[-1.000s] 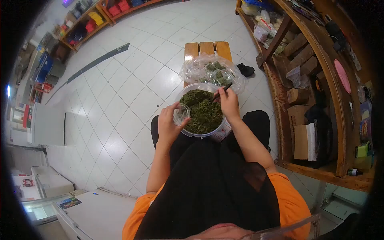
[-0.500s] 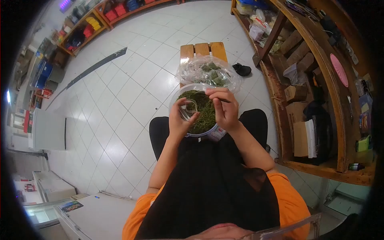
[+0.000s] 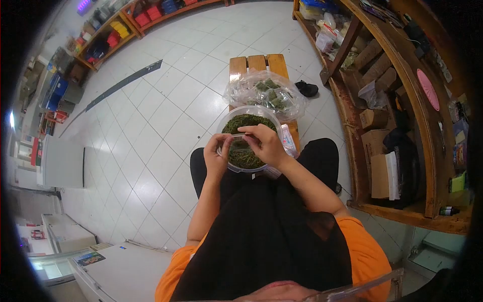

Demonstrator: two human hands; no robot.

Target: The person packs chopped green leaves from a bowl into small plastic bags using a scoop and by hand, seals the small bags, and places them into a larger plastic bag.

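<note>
1. Small, clear round plastic piece (image 3: 238, 135) is above the moss; left hand (image 3: 216, 152) grips one side, right hand (image 3: 268, 145) seems to pinch the opposite edge.
2. Step: two-handed handling; judged to call for light, even finger pressure.
3. Below: translucent round plastic tub (image 3: 249, 107) of green moss (image 3: 245, 120), beside crinkled clear plastic bag (image 3: 240, 95).
4. Fingers cover part of the piece; its full shape can't be told. Hands hide mid-tub moss.

Slatted wooden bench (image 3: 257, 63) under a clear plastic bag (image 3: 239, 90) and a round tub (image 3: 275, 122) of moss (image 3: 245, 121)
</note>
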